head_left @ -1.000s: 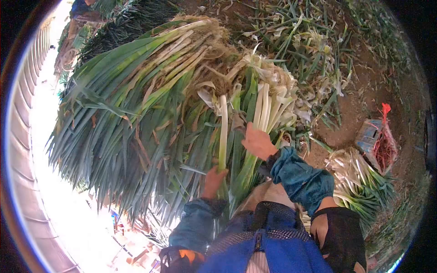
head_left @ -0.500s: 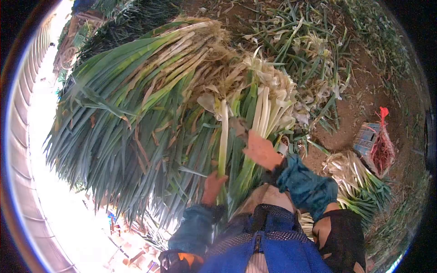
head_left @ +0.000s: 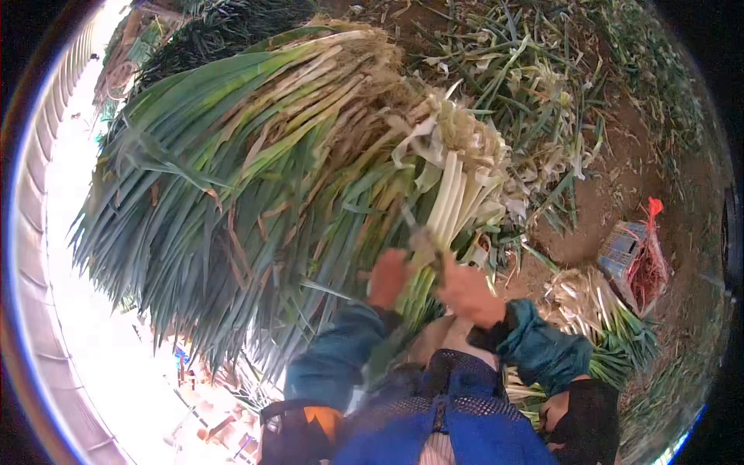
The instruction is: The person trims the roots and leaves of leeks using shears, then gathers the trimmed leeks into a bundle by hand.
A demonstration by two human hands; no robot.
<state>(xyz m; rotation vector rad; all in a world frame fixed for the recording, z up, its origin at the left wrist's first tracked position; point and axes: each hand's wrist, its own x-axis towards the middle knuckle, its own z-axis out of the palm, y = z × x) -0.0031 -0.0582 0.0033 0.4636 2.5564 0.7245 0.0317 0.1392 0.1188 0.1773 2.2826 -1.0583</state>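
Observation:
My left hand [head_left: 387, 279] is closed around a leek, whose green leaves [head_left: 381, 358] trail below the wrist; motion smears its stalk. Close on the right, my right hand [head_left: 471, 294] grips a short knife [head_left: 423, 244], its blade blurred and pointing up between the hands. Beyond the hands lies a bunch of pale, peeled leeks [head_left: 449, 198] with their roots facing away from me. To the left spreads a large pile of unpeeled leeks [head_left: 225, 186], leaves toward the left and brown, rooty ends at the top.
Stripped leaves and peelings [head_left: 535, 101] litter the soil ahead. At right are another bunch of peeled leeks [head_left: 601, 310] and a red mesh bag [head_left: 645, 271] with a printed panel. A ribbed, pale structure [head_left: 50, 310] curves along the left edge.
My left hand has moved up and right, bringing the held leek toward the peeled bunch. My right hand has shifted down and slightly right with the knife. The hands are now closer together.

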